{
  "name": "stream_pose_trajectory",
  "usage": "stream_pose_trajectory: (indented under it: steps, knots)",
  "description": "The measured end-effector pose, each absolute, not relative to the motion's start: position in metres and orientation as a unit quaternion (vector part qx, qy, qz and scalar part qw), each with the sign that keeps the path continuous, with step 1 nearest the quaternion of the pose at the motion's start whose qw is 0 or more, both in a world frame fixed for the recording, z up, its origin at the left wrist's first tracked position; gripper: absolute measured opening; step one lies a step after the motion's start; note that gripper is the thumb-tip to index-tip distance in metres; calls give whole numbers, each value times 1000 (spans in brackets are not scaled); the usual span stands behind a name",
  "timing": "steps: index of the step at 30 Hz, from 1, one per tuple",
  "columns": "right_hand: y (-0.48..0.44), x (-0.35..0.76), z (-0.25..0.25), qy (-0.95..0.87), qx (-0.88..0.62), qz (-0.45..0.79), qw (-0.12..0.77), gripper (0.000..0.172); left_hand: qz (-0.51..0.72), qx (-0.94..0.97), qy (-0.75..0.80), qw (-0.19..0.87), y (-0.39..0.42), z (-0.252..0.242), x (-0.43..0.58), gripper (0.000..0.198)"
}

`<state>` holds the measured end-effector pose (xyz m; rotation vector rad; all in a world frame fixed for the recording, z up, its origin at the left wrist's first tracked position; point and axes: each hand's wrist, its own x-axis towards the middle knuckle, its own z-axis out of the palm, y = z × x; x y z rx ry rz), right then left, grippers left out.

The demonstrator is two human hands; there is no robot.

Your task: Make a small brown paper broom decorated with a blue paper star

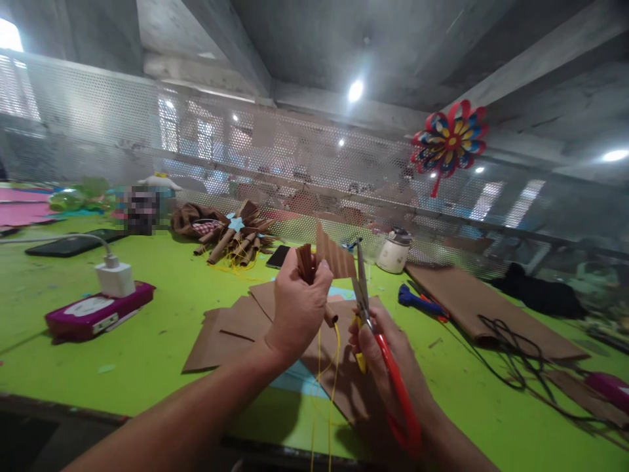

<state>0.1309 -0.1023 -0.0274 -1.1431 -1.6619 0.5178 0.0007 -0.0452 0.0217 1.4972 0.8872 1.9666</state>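
Note:
My left hand is closed on pleated brown paper, part of it fanned out to the right above my fingers. A small rolled paper tube pokes out below that hand, and yellow string hangs from it. My right hand grips red-handled scissors, blades pointing up, close beside the paper's right edge. Something yellow shows at the right fingers; I cannot tell whether it belongs to the scissors. Beneath both hands lie flat brown paper sheets and light blue paper.
On the green table, a purple power strip with a white plug stands left. Bundled paper rolls lie at the back. A pale jar, a blue-handled tool, folded brown paper and black cable are right.

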Motion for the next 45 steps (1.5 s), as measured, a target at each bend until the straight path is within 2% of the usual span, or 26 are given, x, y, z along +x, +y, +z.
stream_pose_trajectory:
  steps: [11,35,45]
  knots:
    - [-101,131,-29,-701,-495,153,490,28,724,554,315,263,-45,18,3,14]
    - [-100,131,-31,-685,-495,190,500,28,727,547,303,285,-45,17,4,14]
    - [-100,129,-28,-677,-503,195,501,35,713,546,306,317,-42,14,3,16]
